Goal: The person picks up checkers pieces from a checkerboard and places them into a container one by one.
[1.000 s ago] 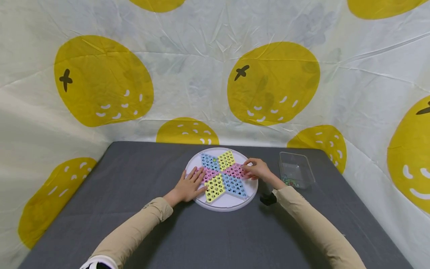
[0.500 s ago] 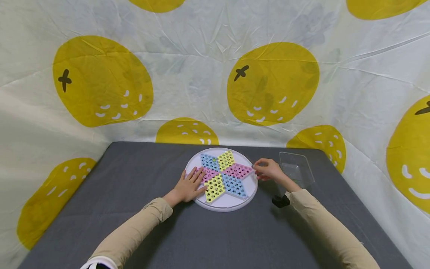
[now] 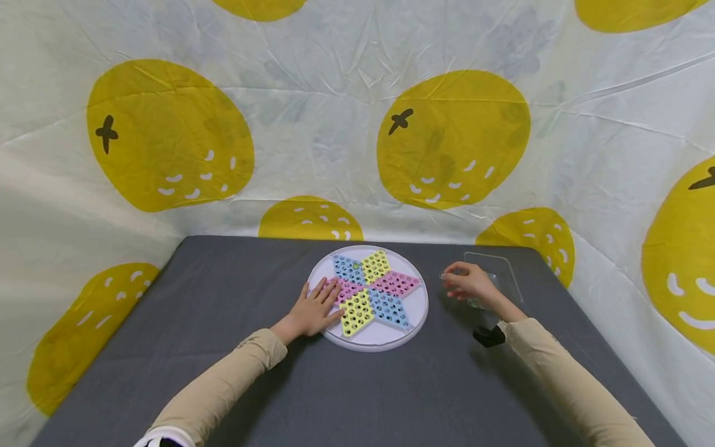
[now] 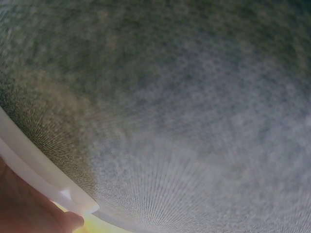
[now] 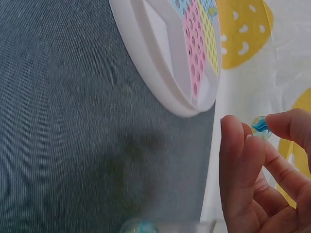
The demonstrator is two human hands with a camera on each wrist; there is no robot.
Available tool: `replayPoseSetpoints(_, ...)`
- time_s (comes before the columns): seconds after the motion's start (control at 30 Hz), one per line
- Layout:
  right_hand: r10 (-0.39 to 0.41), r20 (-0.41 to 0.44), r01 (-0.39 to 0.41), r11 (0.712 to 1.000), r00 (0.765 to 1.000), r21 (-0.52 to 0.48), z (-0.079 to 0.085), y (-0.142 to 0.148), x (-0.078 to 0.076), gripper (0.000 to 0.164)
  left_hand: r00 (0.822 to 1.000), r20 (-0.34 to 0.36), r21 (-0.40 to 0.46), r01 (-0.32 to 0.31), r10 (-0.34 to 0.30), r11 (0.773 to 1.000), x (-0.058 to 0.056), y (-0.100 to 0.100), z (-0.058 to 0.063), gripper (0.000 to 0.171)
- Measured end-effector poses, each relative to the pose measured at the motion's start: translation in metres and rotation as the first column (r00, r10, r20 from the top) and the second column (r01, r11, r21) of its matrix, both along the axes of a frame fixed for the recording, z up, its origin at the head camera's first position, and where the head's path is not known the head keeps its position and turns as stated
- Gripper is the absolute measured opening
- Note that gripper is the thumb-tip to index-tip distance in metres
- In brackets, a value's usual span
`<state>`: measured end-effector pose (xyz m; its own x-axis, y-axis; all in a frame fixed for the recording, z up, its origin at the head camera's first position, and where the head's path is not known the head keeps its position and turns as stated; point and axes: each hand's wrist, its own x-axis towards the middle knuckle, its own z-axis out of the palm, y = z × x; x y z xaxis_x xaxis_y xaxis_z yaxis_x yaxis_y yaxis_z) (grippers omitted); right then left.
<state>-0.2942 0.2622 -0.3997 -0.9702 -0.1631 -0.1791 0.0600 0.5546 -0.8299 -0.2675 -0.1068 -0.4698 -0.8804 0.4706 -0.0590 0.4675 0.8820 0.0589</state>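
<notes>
My right hand [image 3: 470,282] pinches a clear glass marble with a blue swirl [image 5: 261,126] between thumb and fingertip. It hovers over the table between the board and a clear plastic box [image 3: 511,273], partly hiding the box. My left hand [image 3: 313,309] lies flat with spread fingers on the left side of a round white Chinese checkers board [image 3: 414,302]. The board carries a star of pink, blue and yellow holes. A greenish marble [image 3: 355,265] sits in its far blue section. In the left wrist view, only part of that hand shows at the board's rim [image 4: 48,179].
The table has a dark grey cloth [image 3: 357,391]. Behind and beside it hangs a pale curtain [image 3: 318,124] with large yellow fruit prints. At the bottom of the right wrist view, another marble [image 5: 141,226] shows by the box's edge. A black device [image 3: 488,336] hangs at my right wrist.
My right hand has moved right, from the board's pink point to beside the clear box, uncovering that point. My left hand has stayed in place.
</notes>
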Motion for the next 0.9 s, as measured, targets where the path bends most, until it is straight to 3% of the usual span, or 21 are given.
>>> replayPoseSetpoints(0.27, -0.018, 0.001, 0.018, 1.000, 1.000, -0.008, 0.008, 0.020, 0.005, 0.046, 1.000, -0.001, 0.002, 0.008, -0.008, 1.000, 0.001, 0.000, 0.001, 0.066)
replayPoseSetpoints(0.53, -0.008, -0.015, 0.007, 1.000, 1.000, -0.011, 0.010, 0.041, 0.008, 0.048, 1.000, -0.006, 0.004, 0.007, -0.007, 1.000, 0.001, 0.000, 0.001, 0.066)
replayPoseSetpoints(0.9, -0.050, -0.017, 0.050, 0.999, 0.999, 0.020, 0.013, 0.066, 0.009, 0.049, 1.000, -0.004, 0.004, 0.006, -0.006, 1.000, 0.000, -0.001, -0.001, 0.066)
